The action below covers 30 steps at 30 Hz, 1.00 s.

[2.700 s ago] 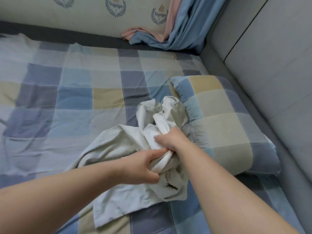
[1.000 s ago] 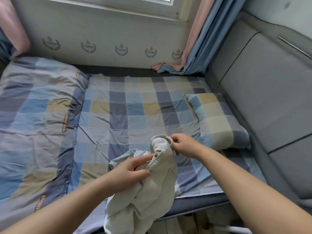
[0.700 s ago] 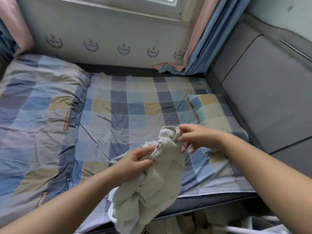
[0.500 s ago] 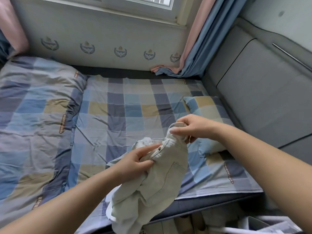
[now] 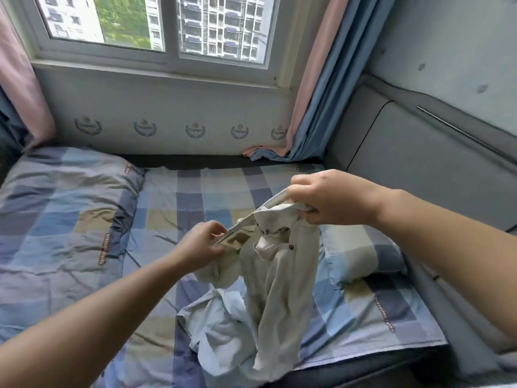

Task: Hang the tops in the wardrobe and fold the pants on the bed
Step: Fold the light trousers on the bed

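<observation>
A pair of cream pants (image 5: 279, 278) hangs above the checked bed (image 5: 195, 200), held up by its waistband. My left hand (image 5: 200, 245) pinches the waistband's left end. My right hand (image 5: 333, 197) grips the right end, higher up. The legs hang crumpled down to the mattress. A pale blue garment (image 5: 221, 329) lies bunched on the bed under the pants. No wardrobe is in view.
A checked pillow (image 5: 361, 250) lies at the right behind the pants. A folded checked quilt (image 5: 61, 219) covers the bed's left side. A grey padded headboard (image 5: 419, 169) runs along the right. The window (image 5: 156, 26) and pink-and-blue curtains (image 5: 310, 102) stand behind.
Both hands have lifted the pants off the bed and drawn the waistband apart, the right hand rising higher. The view has tilted up to the window.
</observation>
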Available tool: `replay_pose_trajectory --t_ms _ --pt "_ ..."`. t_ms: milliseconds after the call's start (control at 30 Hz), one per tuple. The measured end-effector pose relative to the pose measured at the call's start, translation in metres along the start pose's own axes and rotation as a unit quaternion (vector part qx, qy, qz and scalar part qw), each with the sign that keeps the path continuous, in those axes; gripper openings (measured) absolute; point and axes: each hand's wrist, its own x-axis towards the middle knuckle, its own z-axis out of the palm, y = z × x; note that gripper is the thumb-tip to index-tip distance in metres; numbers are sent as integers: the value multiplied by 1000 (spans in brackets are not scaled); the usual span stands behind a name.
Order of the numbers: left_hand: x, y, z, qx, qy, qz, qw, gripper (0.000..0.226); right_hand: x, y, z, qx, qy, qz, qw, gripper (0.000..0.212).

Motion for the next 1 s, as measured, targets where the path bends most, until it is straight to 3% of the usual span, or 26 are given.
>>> replay_pose_trajectory --t_ms 200,367,500,567,833,900,1000 --pt "5 -20 2 141 -9 33 989 28 -29 24 -33 21 153 12 988 18" --pt "11 -25 7 221 -68 6 973 51 -47 36 -48 6 222 12 975 14" --pt "10 -13 5 138 -30 -40 989 27 -62 47 -45 -32 222 30 974 30" --pt "11 -9 -6 69 6 -85 994 26 -66 53 -36 -78 203 31 976 40" --pt "31 -8 -84 83 186 -77 976 27 -84 75 13 -103 208 97 968 21" --pt "33 -1 -109 107 181 -53 976 25 -85 83 16 -109 223 141 958 20" --pt "29 16 -145 163 106 2 981 46 -80 100 21 -109 134 259 950 23"
